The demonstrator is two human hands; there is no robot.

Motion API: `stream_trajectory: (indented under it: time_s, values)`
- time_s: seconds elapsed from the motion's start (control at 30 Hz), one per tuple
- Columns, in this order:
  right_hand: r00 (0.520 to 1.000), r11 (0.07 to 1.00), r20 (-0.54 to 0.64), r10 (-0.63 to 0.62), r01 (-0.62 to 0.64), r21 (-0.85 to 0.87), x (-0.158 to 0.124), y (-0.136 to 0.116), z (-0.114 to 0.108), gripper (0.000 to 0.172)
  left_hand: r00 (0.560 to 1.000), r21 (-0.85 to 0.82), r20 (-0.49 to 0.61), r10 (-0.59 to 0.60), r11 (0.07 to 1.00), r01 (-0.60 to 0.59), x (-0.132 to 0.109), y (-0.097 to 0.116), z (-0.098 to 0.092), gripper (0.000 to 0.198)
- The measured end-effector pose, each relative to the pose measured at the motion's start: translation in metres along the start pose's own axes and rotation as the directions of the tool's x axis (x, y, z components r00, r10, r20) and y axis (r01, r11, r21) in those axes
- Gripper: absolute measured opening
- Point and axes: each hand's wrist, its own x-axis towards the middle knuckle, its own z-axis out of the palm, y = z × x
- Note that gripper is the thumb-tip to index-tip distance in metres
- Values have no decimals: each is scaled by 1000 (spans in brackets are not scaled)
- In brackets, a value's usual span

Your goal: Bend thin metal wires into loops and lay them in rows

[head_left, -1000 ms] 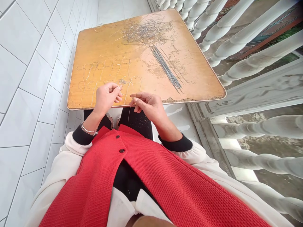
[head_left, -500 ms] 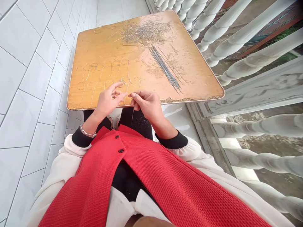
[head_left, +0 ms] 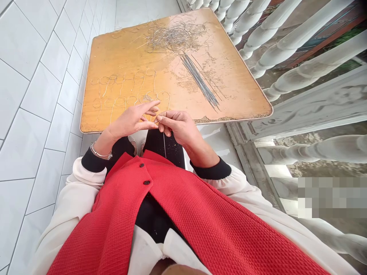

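Observation:
My right hand (head_left: 178,124) pinches a thin wire (head_left: 164,146) between thumb and fingertips at the table's near edge. One end of that wire hangs down in front of the dark trousers. Beside it, my left hand (head_left: 133,119) has its fingers stretched out and apart, with the thumb tip close to the right fingertips. Whether the thumb touches the wire I cannot tell. Just beyond both hands lie wires bent into loops with straight tails (head_left: 163,95), set out in two rows.
On the wooden table (head_left: 243,84) a bundle of straight wires (head_left: 199,81) lies to the right. Behind it is a tangled heap of wire (head_left: 176,36). A tiled wall (head_left: 46,95) stands at left, a white balustrade (head_left: 275,53) at right. The near table edge is chipped.
My left hand has shifted slightly right and stretched its fingers further, bringing the thumb up to the right fingertips. The right hand stays nearly in place, still pinching the wire.

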Motion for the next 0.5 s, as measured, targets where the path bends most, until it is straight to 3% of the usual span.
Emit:
stream_trajectory:
  time_s: [0.17,0.4,0.5]
  values:
    - [1000,999,-4,-28,28,34,-1,2,2,42,999,-33,-51,-7,999,5,-3,-2,5,57]
    - [999,999,-9,-32,32,35,-2,4,3,43,995,55,-95,26,998,-21,-5,-10,17,52]
    - [999,998,-6,-45,45,53,-3,4,2,45,991,-14,-131,-10,1000,8,-6,-5,19,57]
